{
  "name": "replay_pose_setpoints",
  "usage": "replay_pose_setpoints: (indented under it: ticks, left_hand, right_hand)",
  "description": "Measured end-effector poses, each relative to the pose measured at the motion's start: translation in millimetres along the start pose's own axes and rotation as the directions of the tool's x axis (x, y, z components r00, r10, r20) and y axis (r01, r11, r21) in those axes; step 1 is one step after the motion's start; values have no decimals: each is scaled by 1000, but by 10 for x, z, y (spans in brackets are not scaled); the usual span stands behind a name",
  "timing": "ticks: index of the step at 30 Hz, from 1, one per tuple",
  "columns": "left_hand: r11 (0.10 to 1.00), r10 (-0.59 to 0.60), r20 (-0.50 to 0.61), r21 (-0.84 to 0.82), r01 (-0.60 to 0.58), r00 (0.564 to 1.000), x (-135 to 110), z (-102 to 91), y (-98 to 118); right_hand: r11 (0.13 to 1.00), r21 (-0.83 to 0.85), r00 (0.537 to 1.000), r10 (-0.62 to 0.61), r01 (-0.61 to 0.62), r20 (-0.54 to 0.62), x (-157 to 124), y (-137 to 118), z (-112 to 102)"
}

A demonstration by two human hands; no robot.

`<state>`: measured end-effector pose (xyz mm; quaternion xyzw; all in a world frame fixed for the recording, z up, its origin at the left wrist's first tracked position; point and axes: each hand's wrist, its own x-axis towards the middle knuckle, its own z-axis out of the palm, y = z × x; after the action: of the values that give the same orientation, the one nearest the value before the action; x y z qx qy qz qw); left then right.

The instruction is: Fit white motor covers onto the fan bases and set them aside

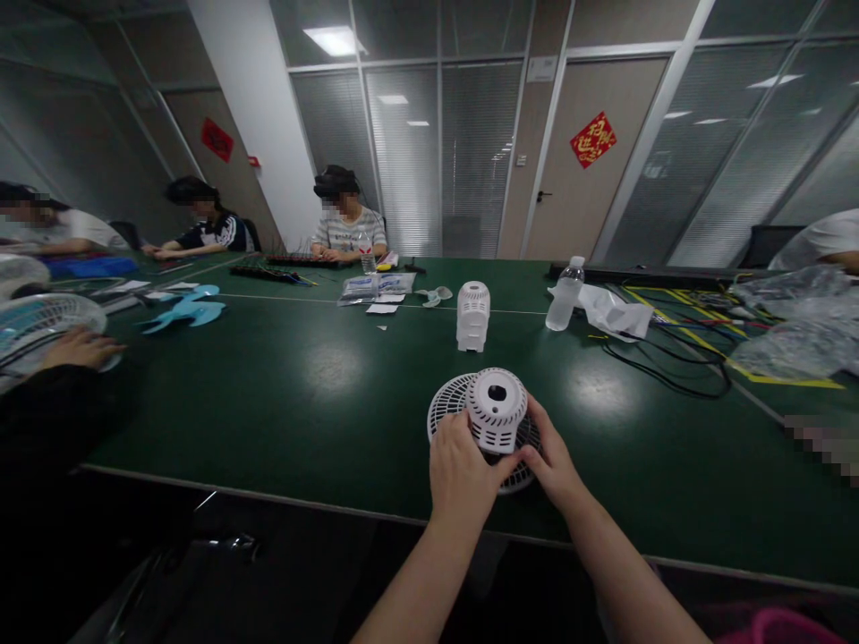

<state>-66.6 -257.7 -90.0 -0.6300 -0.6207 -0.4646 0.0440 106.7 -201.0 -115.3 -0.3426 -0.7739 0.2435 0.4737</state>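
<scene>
A white fan motor housing (496,410) with vent slots sits on a round white fan grille (451,400) near the front edge of the green table (301,394). My left hand (462,470) is wrapped round the housing's left side. My right hand (554,461) is closed on its right side and on the grille's rim. A second white housing (473,315) stands upright farther back, apart from both hands.
A clear water bottle (565,294) and white wrapping (612,311) stand right of centre, with black cables (661,371) and plastic bags (798,324) beyond. Blue fan blades (190,309) lie left. A neighbour's hand (79,347) rests on another grille (40,324). Other people sit at the far side.
</scene>
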Motion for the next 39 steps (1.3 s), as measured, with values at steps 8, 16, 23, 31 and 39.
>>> replay_pose_setpoints:
  ticks: [8, 16, 23, 31, 39]
  left_hand:
    - [914, 191, 332, -404, -44, 924, 357, -319, -509]
    - [730, 408, 528, -678, 81, 744, 792, -162, -618]
    - [656, 268, 417, -739, 152, 868, 689, 26, -582]
    - [652, 230, 386, -742, 153, 893, 697, 136, -640]
    - [689, 201, 423, -702, 180, 883, 685, 78, -646]
  right_hand:
    - [996, -87, 998, -30, 34, 48, 6, 8, 35]
    - [983, -179, 999, 31, -27, 22, 26, -67, 71]
    - [990, -136, 999, 39, -37, 11, 136, -119, 100]
    - [989, -132, 997, 68, -62, 47, 240, -160, 92]
    - [989, -132, 997, 69, -64, 40, 223, -134, 120]
